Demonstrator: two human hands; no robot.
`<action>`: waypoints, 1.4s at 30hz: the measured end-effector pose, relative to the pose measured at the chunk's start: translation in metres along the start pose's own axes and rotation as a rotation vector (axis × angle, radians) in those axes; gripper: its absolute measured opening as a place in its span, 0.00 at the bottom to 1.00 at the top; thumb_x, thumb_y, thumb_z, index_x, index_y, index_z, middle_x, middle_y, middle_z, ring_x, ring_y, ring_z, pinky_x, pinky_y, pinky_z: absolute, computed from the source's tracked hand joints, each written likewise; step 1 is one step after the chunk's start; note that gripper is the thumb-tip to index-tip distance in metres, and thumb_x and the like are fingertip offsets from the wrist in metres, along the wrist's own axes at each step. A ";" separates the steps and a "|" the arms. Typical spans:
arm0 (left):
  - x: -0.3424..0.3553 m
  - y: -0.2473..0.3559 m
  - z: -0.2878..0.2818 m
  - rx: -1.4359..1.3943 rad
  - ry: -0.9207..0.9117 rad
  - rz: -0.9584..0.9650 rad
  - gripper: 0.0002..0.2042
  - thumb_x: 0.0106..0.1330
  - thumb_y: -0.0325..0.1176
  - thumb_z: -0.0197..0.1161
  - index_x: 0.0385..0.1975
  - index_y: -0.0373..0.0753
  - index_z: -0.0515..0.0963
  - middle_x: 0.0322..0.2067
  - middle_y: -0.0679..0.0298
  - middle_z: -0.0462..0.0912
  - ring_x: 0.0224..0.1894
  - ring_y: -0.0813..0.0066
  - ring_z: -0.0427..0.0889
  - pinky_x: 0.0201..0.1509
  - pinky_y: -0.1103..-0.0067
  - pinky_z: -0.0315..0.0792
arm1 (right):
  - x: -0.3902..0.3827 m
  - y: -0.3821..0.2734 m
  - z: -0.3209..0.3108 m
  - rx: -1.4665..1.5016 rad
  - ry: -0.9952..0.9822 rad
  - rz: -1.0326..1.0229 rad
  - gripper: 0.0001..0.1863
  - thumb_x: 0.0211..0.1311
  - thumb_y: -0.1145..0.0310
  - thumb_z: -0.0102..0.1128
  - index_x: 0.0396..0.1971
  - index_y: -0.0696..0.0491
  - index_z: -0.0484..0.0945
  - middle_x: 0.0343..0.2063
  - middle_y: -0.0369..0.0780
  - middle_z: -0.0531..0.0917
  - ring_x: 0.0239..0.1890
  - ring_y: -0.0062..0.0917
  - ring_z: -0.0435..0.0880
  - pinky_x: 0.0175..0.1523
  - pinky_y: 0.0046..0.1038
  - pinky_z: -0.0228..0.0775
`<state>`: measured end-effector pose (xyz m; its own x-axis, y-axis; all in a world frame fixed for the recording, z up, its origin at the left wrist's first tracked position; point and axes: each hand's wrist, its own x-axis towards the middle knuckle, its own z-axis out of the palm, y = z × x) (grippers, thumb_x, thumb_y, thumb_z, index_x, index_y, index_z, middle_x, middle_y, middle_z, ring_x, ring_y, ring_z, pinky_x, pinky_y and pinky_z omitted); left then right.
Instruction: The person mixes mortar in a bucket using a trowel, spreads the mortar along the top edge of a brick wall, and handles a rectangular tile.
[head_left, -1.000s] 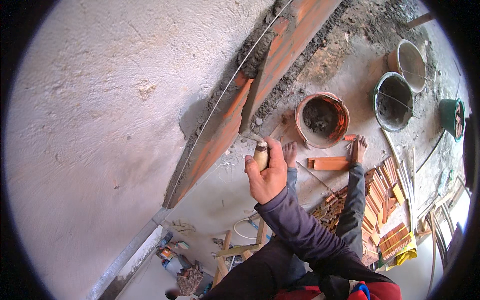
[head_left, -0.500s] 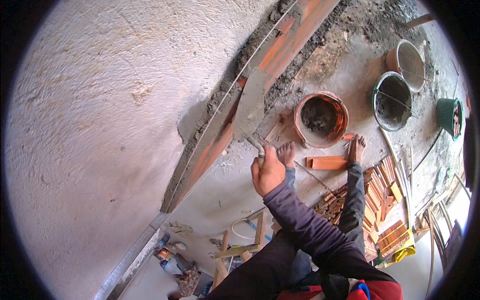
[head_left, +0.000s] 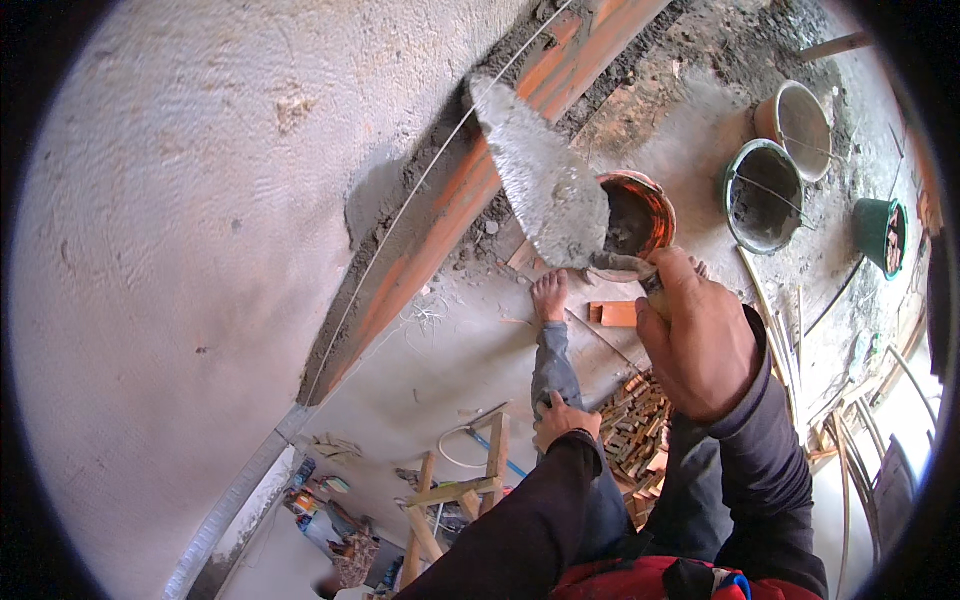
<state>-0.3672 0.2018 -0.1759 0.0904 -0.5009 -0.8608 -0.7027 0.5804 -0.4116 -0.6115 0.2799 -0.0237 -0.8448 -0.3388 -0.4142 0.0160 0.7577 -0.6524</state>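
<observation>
My right hand (head_left: pixel 700 340) grips the handle of a trowel. Its broad, cement-smeared blade (head_left: pixel 540 170) is raised beside the brick course (head_left: pixel 440 240), its tip near the taut white string (head_left: pixel 408 200) along the plastered wall (head_left: pixel 180 250). An orange bucket (head_left: pixel 650 220) of grey mortar stands partly behind the blade. My left hand (head_left: pixel 565 428) rests on my lower left leg (head_left: pixel 555 360), fingers loosely bent and apart, holding nothing. My bare left foot (head_left: pixel 548 292) is on the floor by a loose orange brick piece (head_left: pixel 620 312).
At right stand a dark bucket (head_left: pixel 762 200), a pale tub (head_left: pixel 800 130) and a green bucket (head_left: pixel 880 238). Piled brick pieces (head_left: pixel 630 430) and long strips (head_left: pixel 770 330) lie on the floor. A wooden frame (head_left: pixel 450 492) and assorted clutter (head_left: pixel 330 520) are at bottom.
My right hand has moved rightward, and the trowel blade has turned and risen into broad view. My left hand has appeared on my leg. The view has shifted slightly.
</observation>
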 end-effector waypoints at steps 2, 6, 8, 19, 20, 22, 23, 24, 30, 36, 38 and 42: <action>0.000 0.003 0.004 0.002 -0.016 -0.034 0.41 0.49 0.48 0.68 0.67 0.53 0.58 0.64 0.59 0.61 0.61 0.55 0.69 0.61 0.56 0.67 | -0.002 -0.006 0.004 -0.064 -0.001 -0.065 0.08 0.57 0.75 0.52 0.35 0.58 0.65 0.21 0.51 0.77 0.25 0.50 0.79 0.29 0.45 0.71; -0.004 0.002 0.002 -0.008 -0.048 -0.016 0.42 0.49 0.49 0.68 0.67 0.54 0.58 0.65 0.61 0.60 0.61 0.56 0.69 0.61 0.52 0.65 | -0.010 -0.008 0.031 -0.084 -0.019 -0.096 0.14 0.54 0.76 0.56 0.41 0.59 0.65 0.21 0.51 0.78 0.24 0.50 0.79 0.30 0.45 0.69; -0.008 0.002 -0.004 -0.033 -0.070 -0.011 0.42 0.50 0.50 0.68 0.67 0.54 0.57 0.65 0.61 0.60 0.62 0.57 0.69 0.61 0.52 0.65 | -0.011 -0.007 0.047 -0.070 0.013 -0.075 0.15 0.54 0.76 0.57 0.41 0.58 0.65 0.23 0.52 0.78 0.25 0.50 0.79 0.30 0.44 0.70; -0.007 0.003 0.006 0.077 -0.127 -0.005 0.44 0.53 0.55 0.64 0.70 0.51 0.51 0.68 0.54 0.54 0.64 0.51 0.64 0.64 0.57 0.63 | 0.088 0.119 0.123 -0.003 0.330 -0.345 0.14 0.49 0.73 0.60 0.37 0.52 0.71 0.26 0.45 0.77 0.29 0.45 0.78 0.34 0.43 0.70; -0.008 0.004 0.003 0.089 -0.147 0.005 0.45 0.54 0.56 0.64 0.70 0.50 0.49 0.68 0.52 0.52 0.65 0.49 0.63 0.64 0.59 0.64 | 0.090 0.129 0.127 0.020 0.312 -0.330 0.14 0.49 0.73 0.60 0.37 0.52 0.71 0.25 0.45 0.77 0.29 0.45 0.78 0.34 0.43 0.70; -0.007 0.001 0.008 0.048 -0.133 0.016 0.45 0.54 0.56 0.64 0.70 0.50 0.49 0.68 0.51 0.52 0.65 0.49 0.64 0.64 0.59 0.64 | 0.083 0.146 0.141 0.067 0.297 -0.277 0.13 0.49 0.73 0.59 0.38 0.53 0.72 0.25 0.47 0.78 0.30 0.47 0.79 0.34 0.41 0.70; -0.005 0.001 0.006 0.024 -0.123 0.018 0.45 0.54 0.55 0.64 0.70 0.50 0.49 0.68 0.51 0.52 0.65 0.50 0.64 0.64 0.59 0.64 | 0.077 0.143 0.145 0.132 0.308 -0.266 0.12 0.50 0.74 0.60 0.37 0.53 0.73 0.25 0.47 0.78 0.30 0.46 0.79 0.34 0.40 0.70; -0.005 0.001 0.004 0.046 -0.132 0.009 0.45 0.55 0.55 0.64 0.70 0.50 0.49 0.68 0.51 0.52 0.64 0.50 0.65 0.64 0.60 0.65 | 0.070 0.141 0.148 0.196 0.320 -0.253 0.12 0.51 0.75 0.60 0.37 0.53 0.74 0.25 0.47 0.78 0.29 0.45 0.79 0.35 0.39 0.71; -0.007 0.006 0.005 0.094 -0.116 -0.009 0.44 0.54 0.53 0.64 0.70 0.50 0.51 0.68 0.54 0.54 0.63 0.52 0.67 0.63 0.60 0.65 | 0.118 0.130 0.129 0.139 0.450 -0.399 0.15 0.48 0.73 0.63 0.38 0.53 0.73 0.25 0.47 0.78 0.30 0.46 0.79 0.35 0.39 0.71; -0.006 0.009 0.008 0.144 -0.080 0.004 0.43 0.51 0.52 0.65 0.69 0.52 0.53 0.67 0.56 0.56 0.62 0.53 0.68 0.62 0.59 0.66 | 0.135 0.148 0.110 0.140 0.343 -0.159 0.14 0.49 0.73 0.61 0.38 0.53 0.72 0.27 0.49 0.78 0.33 0.51 0.79 0.36 0.43 0.70; -0.002 0.008 0.008 0.133 -0.063 0.018 0.43 0.51 0.52 0.65 0.69 0.53 0.53 0.67 0.56 0.56 0.62 0.53 0.68 0.61 0.59 0.66 | 0.121 0.152 0.114 0.153 0.363 -0.177 0.14 0.50 0.73 0.61 0.38 0.53 0.72 0.27 0.49 0.78 0.34 0.51 0.79 0.36 0.44 0.70; 0.001 0.015 0.003 0.154 -0.057 0.004 0.43 0.51 0.52 0.65 0.68 0.53 0.55 0.66 0.57 0.59 0.62 0.54 0.69 0.61 0.60 0.67 | 0.074 0.140 0.104 0.179 0.405 -0.219 0.11 0.53 0.70 0.61 0.36 0.55 0.74 0.27 0.49 0.79 0.31 0.48 0.79 0.35 0.39 0.71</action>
<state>-0.3757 0.2121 -0.1844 0.1306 -0.4634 -0.8765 -0.5873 0.6761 -0.4450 -0.6167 0.3028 -0.2115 -0.9780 -0.2086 0.0017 -0.1237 0.5732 -0.8100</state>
